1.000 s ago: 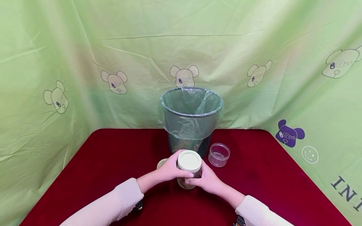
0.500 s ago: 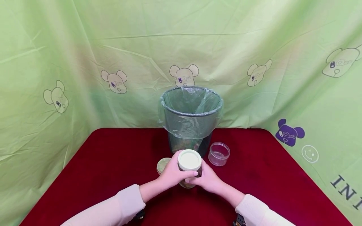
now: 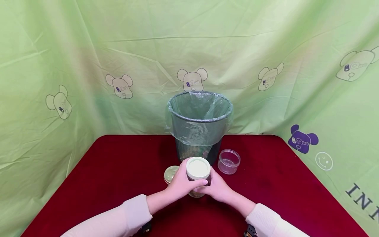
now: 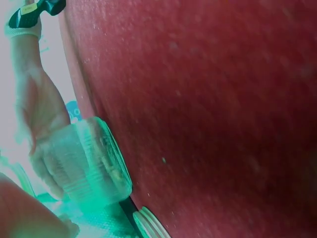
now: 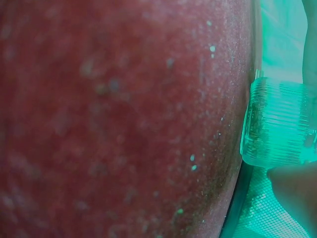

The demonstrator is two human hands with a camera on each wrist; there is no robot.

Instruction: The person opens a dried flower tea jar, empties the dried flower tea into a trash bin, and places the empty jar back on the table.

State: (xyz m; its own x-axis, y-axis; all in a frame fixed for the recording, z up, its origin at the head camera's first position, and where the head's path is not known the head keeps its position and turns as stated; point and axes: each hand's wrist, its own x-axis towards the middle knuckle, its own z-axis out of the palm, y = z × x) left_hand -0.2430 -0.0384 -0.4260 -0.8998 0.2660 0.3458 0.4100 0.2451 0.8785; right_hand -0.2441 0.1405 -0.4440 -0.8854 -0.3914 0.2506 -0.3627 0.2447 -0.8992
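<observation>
Note jar (image 3: 198, 169) upright in front of bin (image 3: 195, 133), gripped round its sides by left hand (image 3: 181, 181) and right hand (image 3: 218, 187); expect light, stiff handling, perhaps cracking if dropped; hold by ribbed wall (image 5: 277, 124), likely good against slipping

Left sleeve (image 3: 118, 215): long, off-white, with a broad cuff (image 3: 140, 209)
Right sleeve (image 3: 270, 221): matching off-white, also cuffed
Left wrist gear (image 3: 146, 226): black, partly hidden by the sleeve
Right wrist gear (image 4: 27, 19): black, bearing a pale yellow label (image 4: 28, 8)
Left hand (image 3: 181, 182): bare
Right hand (image 3: 219, 188): bare
</observation>
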